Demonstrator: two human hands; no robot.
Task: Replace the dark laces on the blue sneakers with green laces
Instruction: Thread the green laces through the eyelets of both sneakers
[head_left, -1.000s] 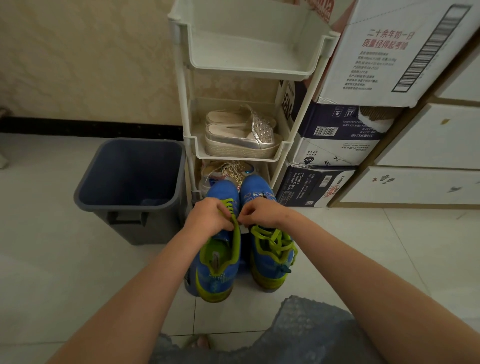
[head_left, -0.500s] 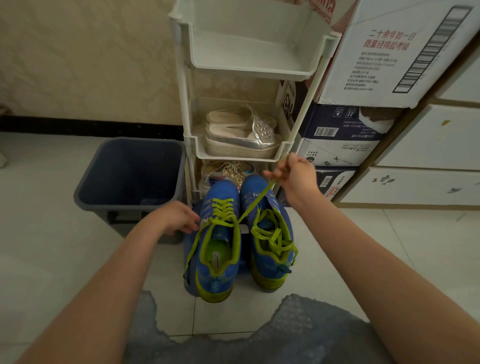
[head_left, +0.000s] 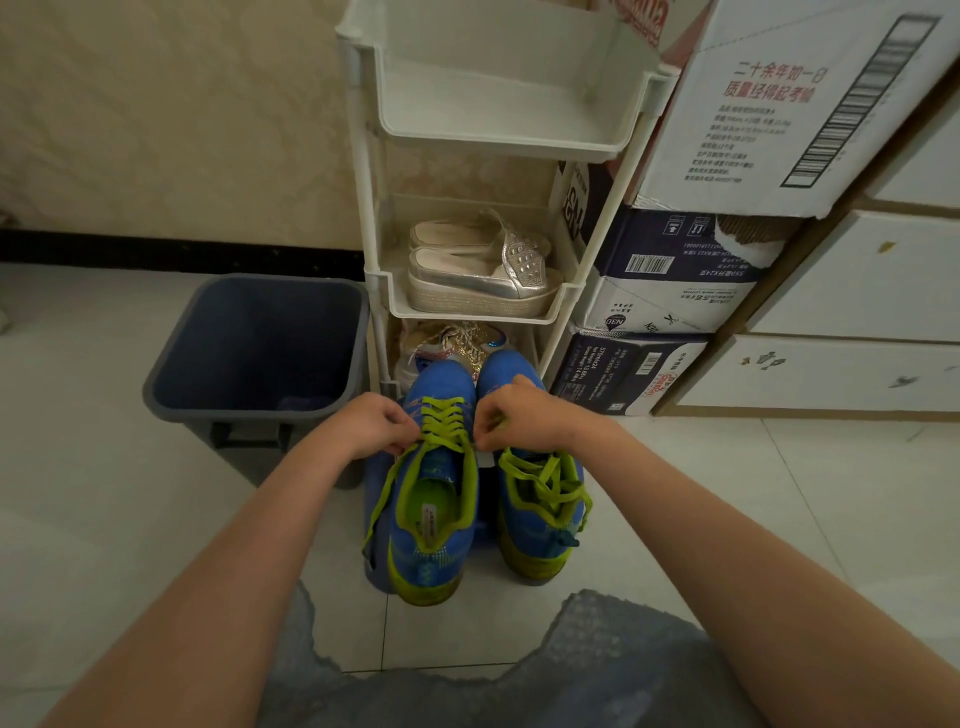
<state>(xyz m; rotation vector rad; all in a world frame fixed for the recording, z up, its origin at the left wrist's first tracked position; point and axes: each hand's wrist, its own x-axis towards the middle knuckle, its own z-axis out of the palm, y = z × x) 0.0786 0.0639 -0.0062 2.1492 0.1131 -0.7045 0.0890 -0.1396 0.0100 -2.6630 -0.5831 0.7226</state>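
Open tiled floor (head_left: 104, 493) across lower left and at right of frame, past both forearms. Lower edge closed off by grey fabric (head_left: 597, 670) on the lap.

Blue sneakers (head_left: 537, 525) at centre, side by side on the floor, toes toward the top of the frame and right up against the foot of a white rack (head_left: 363, 182). Both already threaded with green lace (head_left: 441, 421); lacing on the frame-left sneaker (head_left: 431, 540) crossed neatly, on the frame-right one loose and tangled.

Left hand (head_left: 371, 423) at the left edge of the frame-left sneaker's lacing, fingers curled, tips pinching the lace, its loose end trailing down the shoe's outer side. Right hand (head_left: 519, 418) at the right edge of the same lacing, fingers curled in, tips pinched at the lace; exact hold partly hidden by knuckles. Hands close, the lacing between them.

Grey bin (head_left: 156, 384) just left of the sneakers, near the left wrist, tight on that side. Rack directly ahead: top tier bare, silver shoes (head_left: 483, 270) on the middle tier, glittery shoe (head_left: 452, 340) on the bottom tier just beyond the sneaker toes. Stacked cartons (head_left: 670, 291) beside the rack at upper right, white drawers (head_left: 857, 275) further right. Dark skirting (head_left: 182, 257) along the wall at upper left.
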